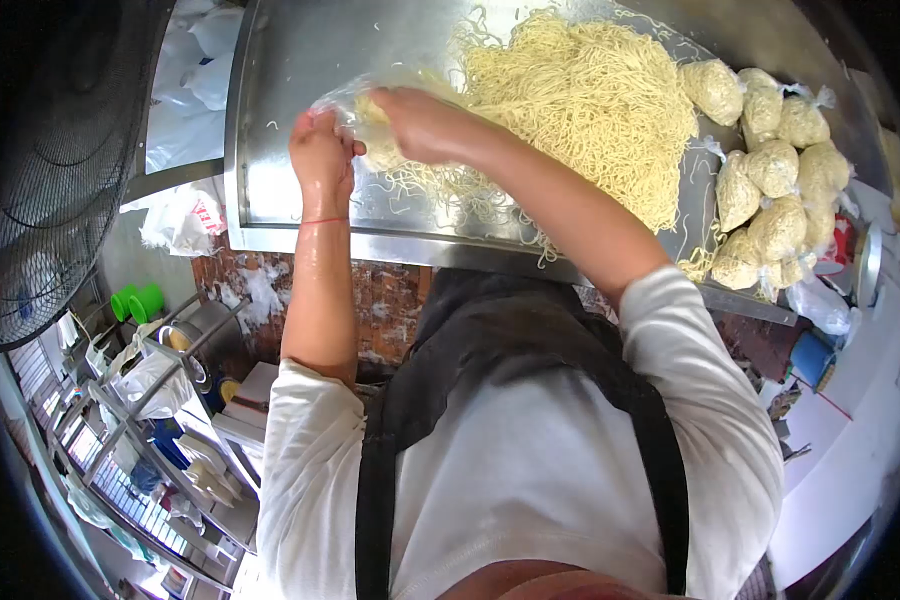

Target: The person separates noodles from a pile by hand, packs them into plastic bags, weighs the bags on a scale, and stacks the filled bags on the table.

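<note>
Head view: left hand [322,150] has its grip pinched on the edge of a clear bag [348,96]; right hand [410,124] is at the same bag, fingers partly hidden, can't tell if that grip is closed; bag is over the left part of the metal counter [288,65], just left of the noodle pile [595,105]; filled bags [773,168] heaped right of the pile.

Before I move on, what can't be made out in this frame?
All in the head view:
Right hand: what its fingers grip, hidden by the hand itself.
Clear bag: how full it is, partly covered by the right hand.
Table: far left corner, cut off by the top edge.
Red print: wording, too small and creased.
</note>
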`<state>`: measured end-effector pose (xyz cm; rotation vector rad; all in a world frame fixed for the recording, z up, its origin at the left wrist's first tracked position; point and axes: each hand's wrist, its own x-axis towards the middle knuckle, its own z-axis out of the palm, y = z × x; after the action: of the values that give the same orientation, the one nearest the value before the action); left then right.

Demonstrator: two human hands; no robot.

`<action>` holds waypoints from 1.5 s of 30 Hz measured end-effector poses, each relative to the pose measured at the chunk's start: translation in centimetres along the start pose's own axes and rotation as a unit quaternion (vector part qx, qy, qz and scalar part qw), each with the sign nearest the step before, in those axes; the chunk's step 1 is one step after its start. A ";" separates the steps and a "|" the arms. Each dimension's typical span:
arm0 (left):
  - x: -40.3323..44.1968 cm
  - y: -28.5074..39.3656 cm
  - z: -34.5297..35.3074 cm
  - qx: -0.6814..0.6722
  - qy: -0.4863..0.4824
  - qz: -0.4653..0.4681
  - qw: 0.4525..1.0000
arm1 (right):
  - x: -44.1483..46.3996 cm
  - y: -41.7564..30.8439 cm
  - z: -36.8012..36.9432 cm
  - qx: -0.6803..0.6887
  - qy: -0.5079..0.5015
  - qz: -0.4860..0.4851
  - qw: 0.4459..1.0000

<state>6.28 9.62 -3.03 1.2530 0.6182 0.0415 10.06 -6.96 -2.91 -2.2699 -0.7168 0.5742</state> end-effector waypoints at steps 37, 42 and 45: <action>0.3 -2.4 -1.9 -0.083 0.034 0.008 0.996 | -5.0 4.2 -5.8 -0.212 0.018 0.150 0.966; 0.7 -0.9 -0.3 -0.168 -0.122 -0.004 0.978 | 2.4 1.0 -0.9 -0.190 0.149 0.005 0.970; -0.7 -0.1 -0.5 0.012 -0.110 0.066 0.992 | 4.1 4.5 -3.4 -0.041 0.088 0.151 0.984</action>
<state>5.41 9.80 -2.96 1.3003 0.3456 0.0048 16.57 -8.71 -4.63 -2.4891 -0.3161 0.4818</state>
